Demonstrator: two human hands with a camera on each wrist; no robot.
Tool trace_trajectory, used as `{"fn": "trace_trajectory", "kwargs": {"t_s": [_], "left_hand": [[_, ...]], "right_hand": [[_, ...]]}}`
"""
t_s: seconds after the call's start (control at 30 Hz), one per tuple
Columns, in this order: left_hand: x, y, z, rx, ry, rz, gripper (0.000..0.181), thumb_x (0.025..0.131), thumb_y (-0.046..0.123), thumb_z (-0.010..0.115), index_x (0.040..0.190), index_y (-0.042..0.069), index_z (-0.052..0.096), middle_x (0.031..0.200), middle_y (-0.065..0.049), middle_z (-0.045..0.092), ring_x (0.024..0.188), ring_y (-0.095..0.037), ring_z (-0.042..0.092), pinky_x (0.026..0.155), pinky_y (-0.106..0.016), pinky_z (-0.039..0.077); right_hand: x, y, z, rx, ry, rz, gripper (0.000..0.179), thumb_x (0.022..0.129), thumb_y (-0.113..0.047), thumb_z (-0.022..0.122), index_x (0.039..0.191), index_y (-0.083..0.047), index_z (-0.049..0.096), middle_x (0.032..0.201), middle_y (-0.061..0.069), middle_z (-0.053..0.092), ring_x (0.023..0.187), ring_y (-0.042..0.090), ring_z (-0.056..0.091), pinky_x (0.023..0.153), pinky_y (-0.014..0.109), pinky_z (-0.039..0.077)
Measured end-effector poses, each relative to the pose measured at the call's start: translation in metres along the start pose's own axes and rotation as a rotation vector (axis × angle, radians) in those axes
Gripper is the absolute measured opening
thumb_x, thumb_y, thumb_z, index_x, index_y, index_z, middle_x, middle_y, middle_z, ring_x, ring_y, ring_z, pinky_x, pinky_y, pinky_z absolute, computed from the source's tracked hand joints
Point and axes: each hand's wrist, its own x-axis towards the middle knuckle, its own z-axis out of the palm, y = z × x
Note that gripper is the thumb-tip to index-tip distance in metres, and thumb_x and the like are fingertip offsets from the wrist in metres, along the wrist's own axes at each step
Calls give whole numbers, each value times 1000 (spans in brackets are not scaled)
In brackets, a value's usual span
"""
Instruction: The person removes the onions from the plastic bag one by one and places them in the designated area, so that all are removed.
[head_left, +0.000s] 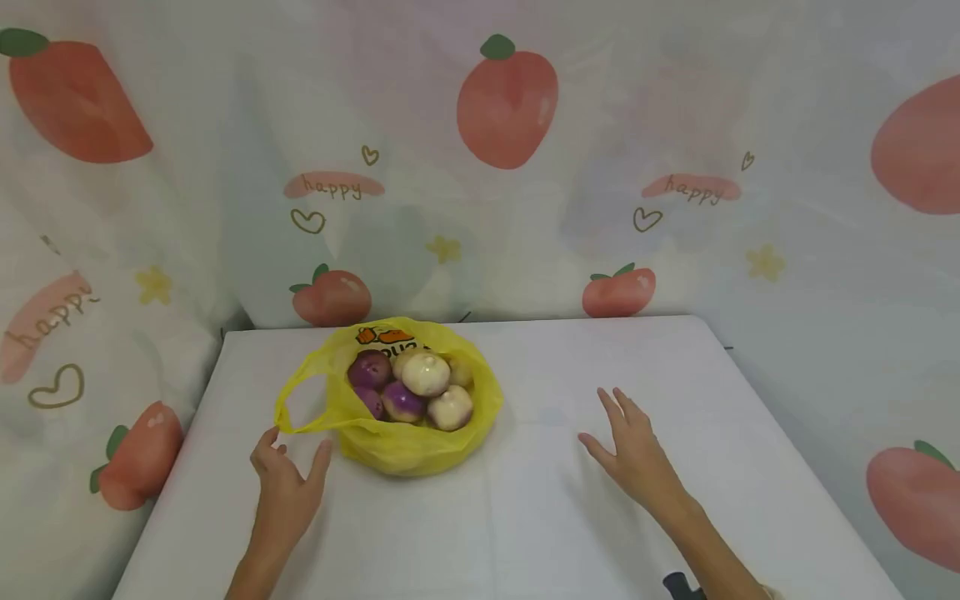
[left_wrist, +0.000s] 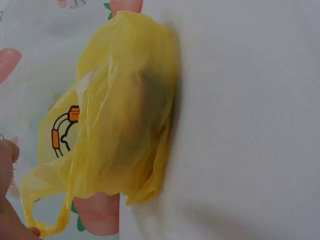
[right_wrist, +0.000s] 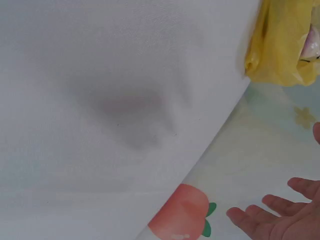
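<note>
A yellow plastic bag (head_left: pixel 420 450) stands with its mouth open left of the table's middle. Inside it are several round purple and white vegetables that look like turnips (head_left: pixel 426 374). One loop handle (head_left: pixel 288 429) stretches out to the left. My left hand (head_left: pixel 283 492) is at that loop, a fingertip touching its lower end and the thumb spread wide apart. The left wrist view shows the loop by a fingertip, with most of the hand out of frame. To the right of the bag, my right hand (head_left: pixel 636 446) hovers over the table with fingers spread, holding nothing.
A white table (head_left: pixel 540 517) bears the bag. Behind it and at both sides hangs a pale cloth (head_left: pixel 540 225) printed with peaches and hearts. A small dark object (head_left: pixel 678 583) shows beside the right forearm at the near edge.
</note>
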Motion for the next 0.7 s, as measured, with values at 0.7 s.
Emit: {"fn": "trace_trajectory", "kwargs": {"t_s": [0.7], "left_hand": [[16, 4, 41, -162, 18, -157, 100, 90, 49, 55, 144, -10, -4, 143, -35, 6, 132, -48, 16, 105, -54, 20]], "right_hand": [[15, -45, 59, 248, -31, -19, 52, 89, -25, 67, 134, -7, 48, 132, 11, 50, 123, 28, 44, 98, 46, 38]]}}
